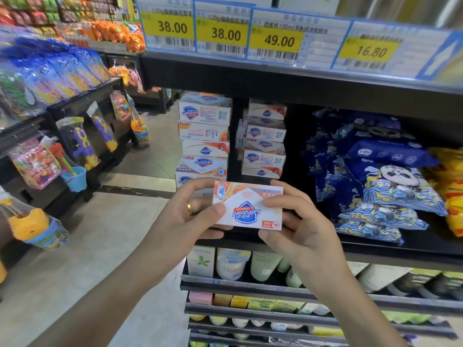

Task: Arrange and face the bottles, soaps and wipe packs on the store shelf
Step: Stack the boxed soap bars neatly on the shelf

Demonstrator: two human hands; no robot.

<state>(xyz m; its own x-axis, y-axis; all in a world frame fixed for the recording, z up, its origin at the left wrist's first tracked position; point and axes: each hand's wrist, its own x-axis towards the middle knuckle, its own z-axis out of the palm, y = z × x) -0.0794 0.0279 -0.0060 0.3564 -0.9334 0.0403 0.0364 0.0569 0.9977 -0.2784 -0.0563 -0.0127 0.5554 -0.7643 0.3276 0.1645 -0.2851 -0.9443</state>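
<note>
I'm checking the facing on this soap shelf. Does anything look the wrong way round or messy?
Yes. The soap box held in the left hand and right hand shows its logo upside down. In the left soap stack some boxes are inverted too. The blue wipe packs lie slumped and overlapping.

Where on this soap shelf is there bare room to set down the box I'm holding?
Bare shelf shows between the right soap stack and the blue wipe packs. A narrow gap splits the two soap stacks. The wipe side is crowded. Both hands hold the soap box.
</note>
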